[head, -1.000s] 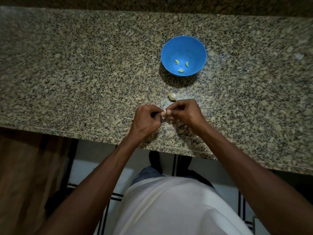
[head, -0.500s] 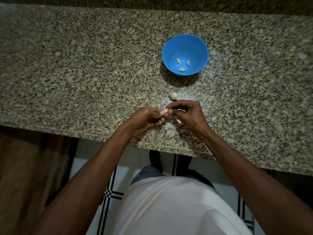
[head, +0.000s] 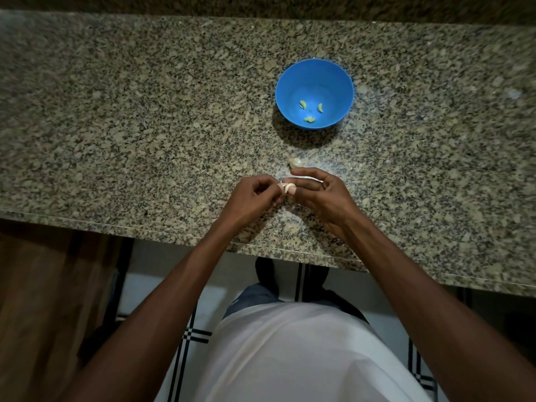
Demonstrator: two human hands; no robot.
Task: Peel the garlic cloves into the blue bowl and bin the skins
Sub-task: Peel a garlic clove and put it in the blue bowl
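Observation:
A blue bowl (head: 314,74) stands on the granite counter and holds three peeled garlic cloves (head: 310,111). Just in front of it lies one loose unpeeled clove (head: 295,162). Nearer the counter's front edge, my left hand (head: 252,195) and my right hand (head: 319,192) meet over a pale garlic clove (head: 287,187). Both pinch it with their fingertips. The left hand's fingers are curled. The right hand's thumb and forefinger are on the clove, and its other fingers are spread. Thin skin flakes (head: 287,219) lie on the counter under my hands.
The speckled granite counter (head: 145,111) stretches wide to the left and right of the bowl. Its front edge (head: 116,226) runs just below my hands. Below it are a tiled floor, a wooden panel at left, and my white shirt.
My right hand's fingers have spread out from a tighter curl. The clove between my fingertips shows more pale surface. The view has shifted slightly.

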